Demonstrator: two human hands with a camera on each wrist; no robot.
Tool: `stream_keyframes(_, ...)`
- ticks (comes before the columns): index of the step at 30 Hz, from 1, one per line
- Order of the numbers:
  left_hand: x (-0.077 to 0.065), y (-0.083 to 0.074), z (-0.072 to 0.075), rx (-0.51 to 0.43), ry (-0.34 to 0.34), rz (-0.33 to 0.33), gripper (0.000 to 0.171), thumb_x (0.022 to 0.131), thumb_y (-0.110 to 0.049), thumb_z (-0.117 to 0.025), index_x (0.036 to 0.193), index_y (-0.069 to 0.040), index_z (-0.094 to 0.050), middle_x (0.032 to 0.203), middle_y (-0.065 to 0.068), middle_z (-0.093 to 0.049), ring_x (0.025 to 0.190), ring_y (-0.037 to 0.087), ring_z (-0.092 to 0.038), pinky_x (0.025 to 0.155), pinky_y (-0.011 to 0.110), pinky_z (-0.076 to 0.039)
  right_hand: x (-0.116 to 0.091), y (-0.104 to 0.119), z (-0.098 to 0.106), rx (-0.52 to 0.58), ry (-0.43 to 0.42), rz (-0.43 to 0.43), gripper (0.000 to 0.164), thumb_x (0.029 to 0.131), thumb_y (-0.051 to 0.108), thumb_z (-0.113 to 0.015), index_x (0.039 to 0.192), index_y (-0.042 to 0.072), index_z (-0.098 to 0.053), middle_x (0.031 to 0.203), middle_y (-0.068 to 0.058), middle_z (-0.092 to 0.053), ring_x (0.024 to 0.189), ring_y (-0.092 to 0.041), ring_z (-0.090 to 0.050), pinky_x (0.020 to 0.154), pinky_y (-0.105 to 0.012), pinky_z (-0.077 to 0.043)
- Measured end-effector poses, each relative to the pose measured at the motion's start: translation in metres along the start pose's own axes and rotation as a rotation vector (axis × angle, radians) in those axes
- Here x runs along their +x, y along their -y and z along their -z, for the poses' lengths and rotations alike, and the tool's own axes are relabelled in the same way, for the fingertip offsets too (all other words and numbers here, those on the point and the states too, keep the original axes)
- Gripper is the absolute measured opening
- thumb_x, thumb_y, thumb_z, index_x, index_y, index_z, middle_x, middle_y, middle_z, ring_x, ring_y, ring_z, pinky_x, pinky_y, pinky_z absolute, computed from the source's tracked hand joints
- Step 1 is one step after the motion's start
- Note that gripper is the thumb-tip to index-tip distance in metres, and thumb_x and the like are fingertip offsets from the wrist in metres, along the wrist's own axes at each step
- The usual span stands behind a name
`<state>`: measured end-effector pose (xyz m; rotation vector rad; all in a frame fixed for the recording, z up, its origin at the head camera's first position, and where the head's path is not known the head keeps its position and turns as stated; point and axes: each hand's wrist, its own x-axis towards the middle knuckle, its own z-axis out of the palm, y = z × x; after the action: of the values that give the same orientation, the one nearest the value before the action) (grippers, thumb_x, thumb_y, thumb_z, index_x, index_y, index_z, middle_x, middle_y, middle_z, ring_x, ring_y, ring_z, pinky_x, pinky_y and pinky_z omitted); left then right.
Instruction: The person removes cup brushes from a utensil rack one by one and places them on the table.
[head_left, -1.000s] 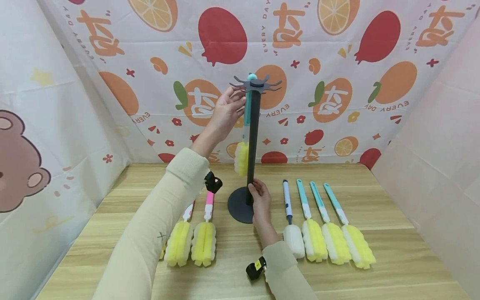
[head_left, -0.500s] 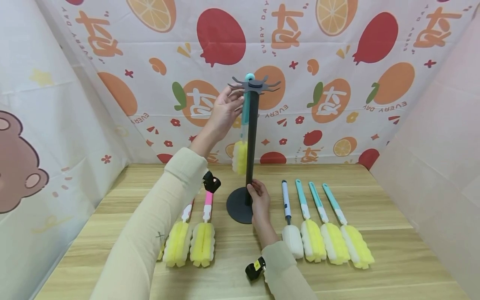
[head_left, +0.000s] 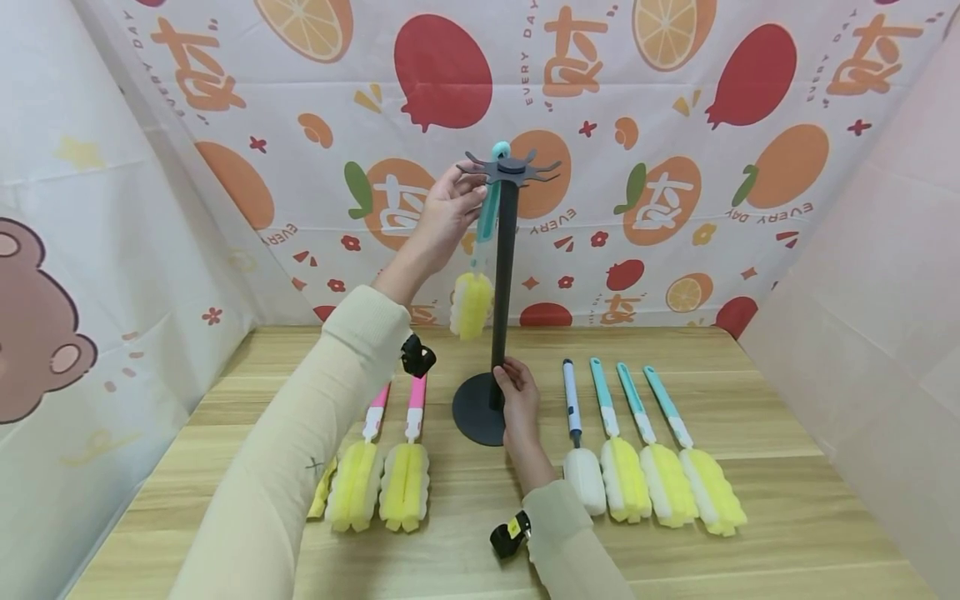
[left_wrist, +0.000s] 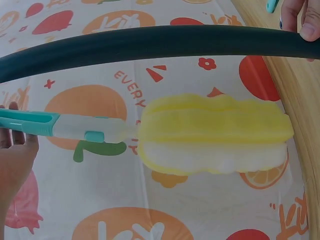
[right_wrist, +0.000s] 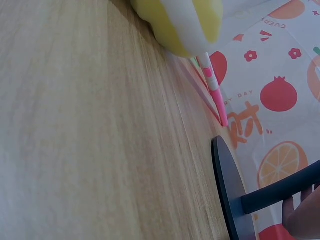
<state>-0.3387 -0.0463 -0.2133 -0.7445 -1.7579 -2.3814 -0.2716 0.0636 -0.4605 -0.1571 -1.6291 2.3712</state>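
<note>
My left hand (head_left: 442, 221) pinches the teal handle of a sponge bottle brush (head_left: 472, 305) just under the hooked top of a black stand (head_left: 505, 275). The handle's looped end rises among the hooks; whether it sits on one I cannot tell. Yellow and white sponge hangs downward, tilted left of the pole. In the left wrist view the whole sponge (left_wrist: 215, 132) shows, with fingers (left_wrist: 19, 137) behind the handle. Low on the pole, my right hand (head_left: 521, 400) grips it above the round base (head_left: 474, 417); the right wrist view shows its fingers against the pole (right_wrist: 280, 191).
Right of the stand lie a grey-white brush (head_left: 585, 482) and several teal-handled sponge brushes (head_left: 667, 483). Pink-handled brushes (head_left: 405, 487) lie to the left, one more partly behind my left sleeve. A patterned cloth (head_left: 600, 83) hangs behind the wooden table (head_left: 787, 500).
The brush's sponge end has swung left and slightly up, away from the pole, so the handle now slants. My left hand has shifted slightly; the right hand stays on the pole.
</note>
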Motion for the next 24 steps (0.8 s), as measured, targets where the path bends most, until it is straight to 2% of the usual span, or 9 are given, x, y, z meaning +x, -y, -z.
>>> stream_keyframes(7, 0.001, -0.002, 0.001, 0.018, -0.023, -0.022, 0.02, 0.095, 0.005, -0.042, 0.113, -0.003, -0.046, 0.115, 0.015, -0.052, 0.099, 0.022, -0.05, 0.086, 0.031, -0.041, 0.0, 0.0, 0.0, -0.001, -0.004, 0.009, 0.025, 0.088, 0.015, -0.064, 0.11, 0.005, -0.061, 0.102, -0.005, -0.059, 0.098, -0.019, -0.053, 0.09, -0.036, -0.038)
stream_keyframes(12, 0.0, -0.002, 0.005, 0.04, -0.061, -0.034, 0.022, 0.094, 0.005, -0.046, 0.114, -0.003, -0.046, 0.114, 0.015, -0.052, 0.111, 0.032, -0.049, 0.09, 0.033, -0.041, -0.001, -0.001, 0.0, 0.0, -0.001, -0.002, 0.025, 0.088, 0.014, -0.064, 0.111, 0.005, -0.061, 0.102, -0.005, -0.059, 0.099, -0.019, -0.053, 0.091, -0.034, -0.039)
stream_keyframes(16, -0.002, 0.0, 0.012, 0.074, -0.073, -0.063, 0.028, 0.093, 0.005, -0.048, 0.12, -0.003, -0.046, 0.116, 0.017, -0.052, 0.112, 0.032, -0.05, 0.091, 0.035, -0.042, -0.001, -0.001, -0.001, 0.004, -0.004, 0.001, 0.025, 0.088, 0.014, -0.063, 0.11, 0.004, -0.061, 0.102, -0.005, -0.059, 0.099, -0.019, -0.053, 0.091, -0.034, -0.039)
stream_keyframes(20, -0.005, 0.003, 0.022, 0.161, -0.084, -0.1, 0.034, 0.092, 0.002, -0.052, 0.125, -0.005, -0.048, 0.118, 0.014, -0.054, 0.107, 0.027, -0.055, 0.09, 0.035, -0.043, 0.0, -0.001, -0.001, -0.002, -0.01, -0.004, 0.025, 0.088, 0.014, -0.063, 0.111, 0.004, -0.061, 0.102, -0.005, -0.059, 0.098, -0.018, -0.053, 0.091, -0.033, -0.04)
stream_keyframes(24, -0.008, 0.005, 0.033, 0.331, -0.074, -0.18, 0.035, 0.09, -0.001, -0.055, 0.125, -0.004, -0.049, 0.118, 0.013, -0.056, 0.103, 0.025, -0.057, 0.087, 0.032, -0.045, 0.001, -0.001, -0.001, -0.017, -0.012, -0.01, 0.027, 0.088, 0.017, -0.063, 0.112, 0.004, -0.06, 0.103, -0.005, -0.059, 0.098, -0.018, -0.053, 0.091, -0.033, -0.04)
